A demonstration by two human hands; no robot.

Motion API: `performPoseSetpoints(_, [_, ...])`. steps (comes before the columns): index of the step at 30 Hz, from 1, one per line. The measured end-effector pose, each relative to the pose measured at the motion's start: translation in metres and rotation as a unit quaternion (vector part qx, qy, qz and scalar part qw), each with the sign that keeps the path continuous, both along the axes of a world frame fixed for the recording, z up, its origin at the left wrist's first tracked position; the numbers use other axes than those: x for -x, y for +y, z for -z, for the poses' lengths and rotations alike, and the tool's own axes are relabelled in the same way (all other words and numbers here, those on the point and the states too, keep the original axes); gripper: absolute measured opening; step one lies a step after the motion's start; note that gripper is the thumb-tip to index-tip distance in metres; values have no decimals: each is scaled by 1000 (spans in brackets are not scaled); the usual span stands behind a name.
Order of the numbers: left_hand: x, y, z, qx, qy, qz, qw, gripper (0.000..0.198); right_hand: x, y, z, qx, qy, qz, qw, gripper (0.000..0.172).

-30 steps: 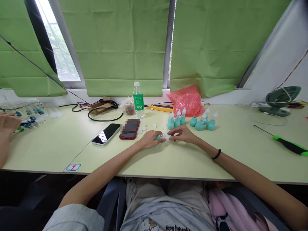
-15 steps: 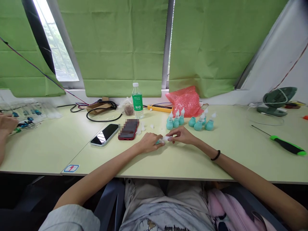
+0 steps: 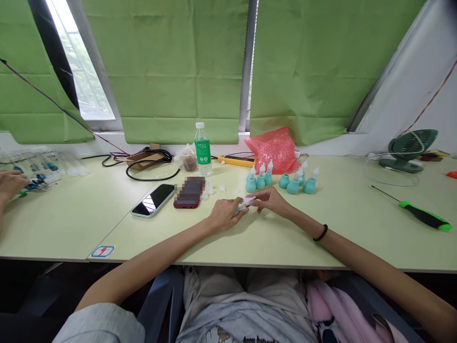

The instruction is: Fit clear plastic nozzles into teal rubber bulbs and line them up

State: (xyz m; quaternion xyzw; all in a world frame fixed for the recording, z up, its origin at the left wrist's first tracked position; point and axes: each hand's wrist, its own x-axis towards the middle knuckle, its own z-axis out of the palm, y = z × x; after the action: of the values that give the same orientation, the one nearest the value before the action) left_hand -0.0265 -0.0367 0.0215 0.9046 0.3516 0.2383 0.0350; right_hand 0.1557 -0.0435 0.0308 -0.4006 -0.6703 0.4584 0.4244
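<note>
My left hand (image 3: 225, 214) is closed round a small teal bulb, mostly hidden by the fingers. A white translucent tip (image 3: 249, 201) points right from it, pinched by my right hand (image 3: 268, 200). Behind my hands stand several teal bulbs with white tips (image 3: 260, 179). One teal bulb (image 3: 284, 180) among them has no tip. Loose translucent pieces (image 3: 209, 189) lie beside the red-edged phone, and a single white tip (image 3: 223, 189) lies to their right.
Two phones, one silver (image 3: 153, 201) and one red-edged (image 3: 189, 192), lie left of my hands. Behind stand a water bottle (image 3: 203, 151) and pink bubble wrap (image 3: 274, 150). A screwdriver (image 3: 424, 216) and fan (image 3: 407, 150) are right. Another person's hand (image 3: 12, 185) is far left.
My left hand has moved slightly right and tilted the bulb, so its white tip now points a little upward. The view has shifted slightly.
</note>
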Motion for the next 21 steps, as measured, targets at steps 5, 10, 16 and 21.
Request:
performPoseSetpoints(5, [-5,2,-6,56,-72,34,995,39,6,0,-11,-61,19,55,996,26])
performPoseSetpoints(10, [0,19,-10,33,-98,54,993,42,-15,12,-20,-225,-11,259,939,20])
performPoseSetpoints(16, [10,45,3,-79,45,-19,996,40,-63,37,-17,-339,-168,471,797,23])
performPoseSetpoints(21, [14,53,9,-137,161,-58,976,39,-81,50,-11,-293,-266,485,780,25])
